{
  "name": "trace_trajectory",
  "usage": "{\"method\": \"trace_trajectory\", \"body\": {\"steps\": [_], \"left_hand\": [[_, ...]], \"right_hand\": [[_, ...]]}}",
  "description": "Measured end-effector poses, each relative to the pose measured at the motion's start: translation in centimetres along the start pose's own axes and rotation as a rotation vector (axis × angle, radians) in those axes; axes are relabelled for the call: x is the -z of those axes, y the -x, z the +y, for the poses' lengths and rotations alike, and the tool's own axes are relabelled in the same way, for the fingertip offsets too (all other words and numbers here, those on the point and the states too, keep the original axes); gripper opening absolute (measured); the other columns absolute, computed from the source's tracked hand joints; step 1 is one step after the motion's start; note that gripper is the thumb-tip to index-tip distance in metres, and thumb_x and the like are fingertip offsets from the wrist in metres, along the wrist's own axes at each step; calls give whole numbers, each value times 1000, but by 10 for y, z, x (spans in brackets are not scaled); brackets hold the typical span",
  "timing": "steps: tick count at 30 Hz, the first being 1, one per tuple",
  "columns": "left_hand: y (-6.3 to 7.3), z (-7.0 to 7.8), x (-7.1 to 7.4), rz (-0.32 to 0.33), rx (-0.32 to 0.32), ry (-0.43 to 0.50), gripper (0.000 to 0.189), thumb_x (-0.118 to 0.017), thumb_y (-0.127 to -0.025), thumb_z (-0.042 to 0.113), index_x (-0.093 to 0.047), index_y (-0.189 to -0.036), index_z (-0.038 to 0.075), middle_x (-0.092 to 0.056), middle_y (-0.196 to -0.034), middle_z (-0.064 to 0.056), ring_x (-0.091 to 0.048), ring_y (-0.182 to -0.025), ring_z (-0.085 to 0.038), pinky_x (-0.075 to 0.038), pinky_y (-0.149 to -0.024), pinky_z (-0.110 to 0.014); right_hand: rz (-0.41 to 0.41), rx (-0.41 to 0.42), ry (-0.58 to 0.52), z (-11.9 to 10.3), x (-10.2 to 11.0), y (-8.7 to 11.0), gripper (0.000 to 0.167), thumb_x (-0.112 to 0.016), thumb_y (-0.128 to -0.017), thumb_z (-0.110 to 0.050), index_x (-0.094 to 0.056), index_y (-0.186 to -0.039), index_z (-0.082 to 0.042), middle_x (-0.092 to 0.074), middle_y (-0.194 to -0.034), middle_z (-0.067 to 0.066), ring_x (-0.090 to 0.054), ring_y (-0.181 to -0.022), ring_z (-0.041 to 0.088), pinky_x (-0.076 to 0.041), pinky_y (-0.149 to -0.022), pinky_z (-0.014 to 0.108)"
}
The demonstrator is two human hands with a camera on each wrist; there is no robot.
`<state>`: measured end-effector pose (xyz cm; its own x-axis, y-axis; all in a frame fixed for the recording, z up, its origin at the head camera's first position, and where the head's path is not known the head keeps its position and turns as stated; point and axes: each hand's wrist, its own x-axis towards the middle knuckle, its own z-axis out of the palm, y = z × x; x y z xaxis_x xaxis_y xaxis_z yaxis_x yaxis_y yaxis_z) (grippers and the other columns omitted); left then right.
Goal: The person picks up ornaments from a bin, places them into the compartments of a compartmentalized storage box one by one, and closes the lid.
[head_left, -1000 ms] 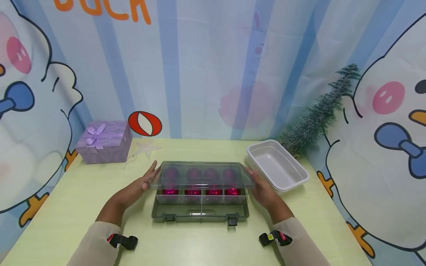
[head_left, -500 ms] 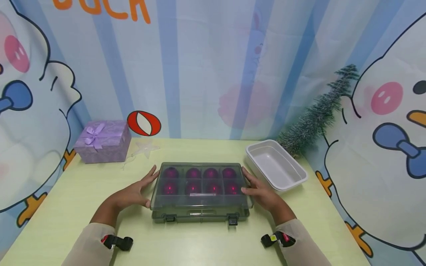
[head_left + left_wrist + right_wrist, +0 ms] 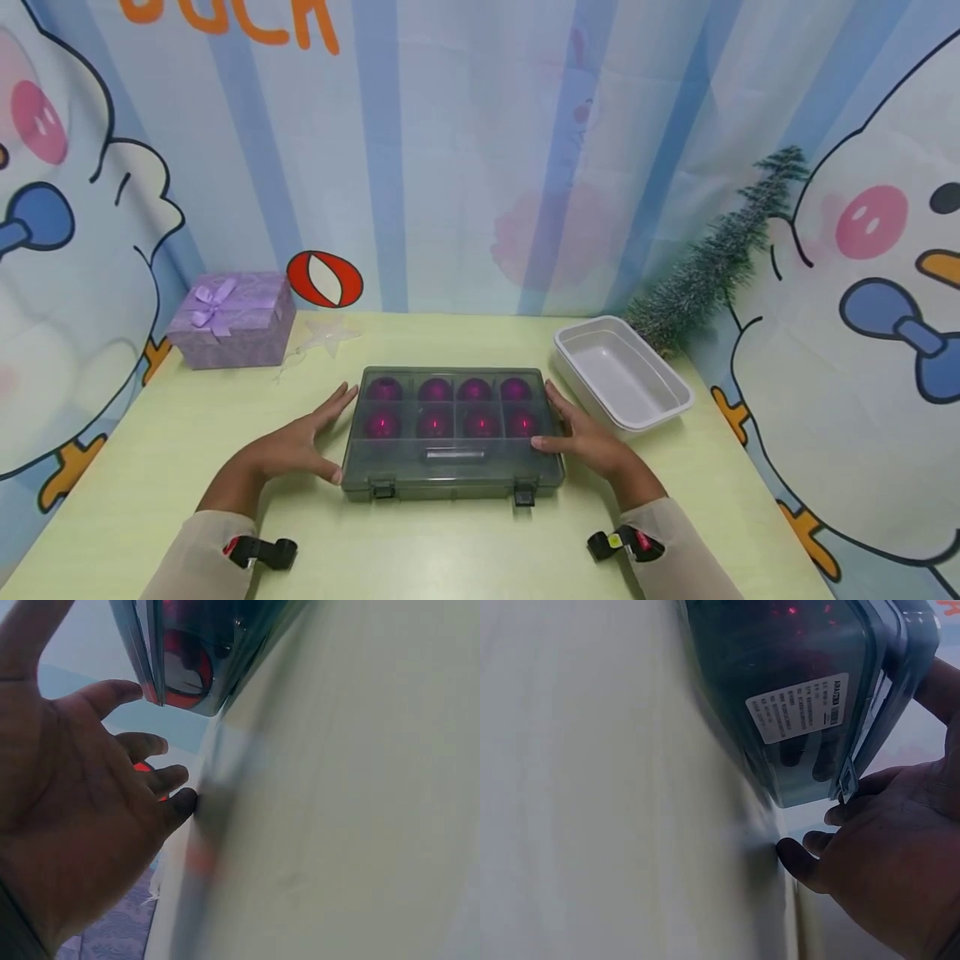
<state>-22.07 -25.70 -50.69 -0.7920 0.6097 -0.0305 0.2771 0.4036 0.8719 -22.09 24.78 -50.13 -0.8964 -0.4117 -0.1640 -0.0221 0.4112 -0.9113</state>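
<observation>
A clear smoky-green plastic storage box (image 3: pixel 453 462) lies in the middle of the table with its lid (image 3: pixel 454 375) down over the base. Shiny magenta balls (image 3: pixel 435 425) show through the lid in two rows of compartments. At the front hang two small latches (image 3: pixel 524 492). My left hand (image 3: pixel 296 442) is beside the box's left edge, fingers spread and thumb tip at the front left corner. My right hand (image 3: pixel 592 437) lies along the right edge, thumb resting on the lid. In the right wrist view, a white label (image 3: pixel 798 707) is on the box's side.
A white plastic tub (image 3: pixel 622 375) stands behind my right hand, with a small frosted fir tree (image 3: pixel 705 258) behind it. At the back left are a purple gift box (image 3: pixel 234 321) and a clear star ornament (image 3: pixel 330 335). A printed curtain (image 3: pixel 465 167) hangs behind the table.
The lid, raised at the front a second ago, has come down onto the base. Both hands followed it down and toward the front; my right thumb now lies on top.
</observation>
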Motion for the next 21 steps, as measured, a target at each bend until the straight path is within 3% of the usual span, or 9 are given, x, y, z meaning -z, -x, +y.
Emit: {"method": "trace_trajectory", "body": {"steps": [4,10,14,21], "left_hand": [[4,5,0,22,-7,0,134,-98,-81,32,-7,-178,18,12,-183,-24,10,-165,-63,-7,-118,-93],[4,15,-6,52,9,-3,114,-84,-95,38,-10,-177,13,8,-184,-24,7,-166,-63,-8,-116,-95],[4,28,-14,84,18,-49,105,-79,-100,36,-11,-177,11,8,-185,-21,7,-166,-61,-6,-118,-94],[3,53,-38,135,51,-238,108,-79,-99,45,-12,-177,14,6,-185,-21,4,-167,-60,-12,-120,-92]], "right_hand": [[23,7,57,-4,-3,6,115,-82,-99,-32,1,-177,-16,7,-186,12,-2,-170,51,-16,-135,72],[38,58,132,-10,-6,16,117,-84,-97,-35,-2,-177,-12,4,-186,17,-15,-166,57,-25,-130,76],[49,124,198,-12,-10,23,115,-85,-96,-35,-7,-176,-6,2,-185,20,-10,-168,54,-26,-129,77],[21,175,241,-15,-19,35,104,-82,-99,-32,-16,-175,-5,7,-185,18,4,-170,53,-15,-128,83]]}}
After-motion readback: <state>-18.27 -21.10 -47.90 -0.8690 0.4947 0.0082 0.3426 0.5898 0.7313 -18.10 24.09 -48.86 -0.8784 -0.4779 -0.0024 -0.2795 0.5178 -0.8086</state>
